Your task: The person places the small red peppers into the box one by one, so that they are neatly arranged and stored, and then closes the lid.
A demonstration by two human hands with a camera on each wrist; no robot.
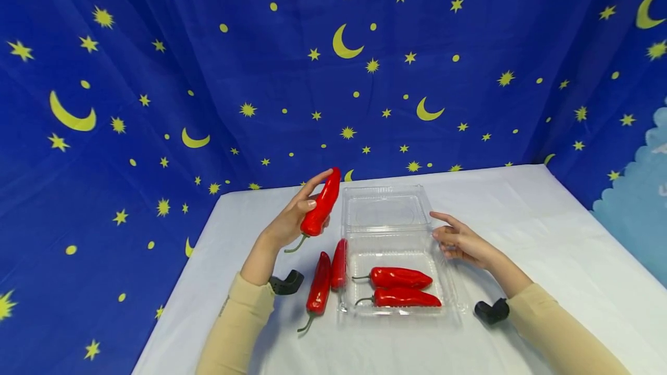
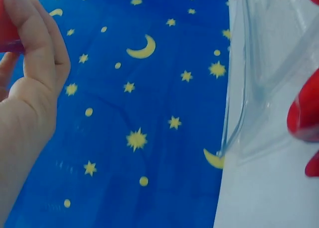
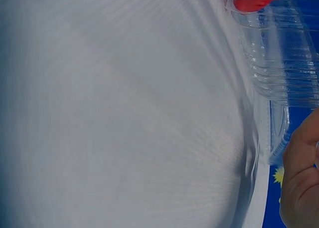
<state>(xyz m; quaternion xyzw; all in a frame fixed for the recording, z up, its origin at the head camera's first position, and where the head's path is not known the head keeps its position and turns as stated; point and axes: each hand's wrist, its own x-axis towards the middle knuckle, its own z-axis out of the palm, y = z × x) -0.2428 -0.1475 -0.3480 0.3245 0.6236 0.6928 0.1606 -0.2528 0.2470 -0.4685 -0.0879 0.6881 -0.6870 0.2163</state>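
In the head view my left hand (image 1: 292, 219) holds a long red pepper (image 1: 324, 204) above the table, its green stem pointing down. The left wrist view shows only part of that hand (image 2: 37, 63) at its edge. A hinged clear plastic box (image 1: 398, 247) lies with its lid laid back. Two red peppers (image 1: 400, 277) (image 1: 407, 297) rest lengthwise inside the box. Left of it, another red pepper (image 1: 319, 285) lies on the table beside a further pepper (image 1: 339, 265) against the box wall. My right hand (image 1: 464, 242) is at the box's right side, index finger extended near the lid, other fingers loosely bent.
The table (image 1: 521, 213) has a white cover. Behind and beside it hangs a blue curtain (image 1: 292, 74) with yellow moons and stars. A black wrist mount (image 1: 286, 282) sits at the left wrist, and another mount (image 1: 491, 311) at the right.
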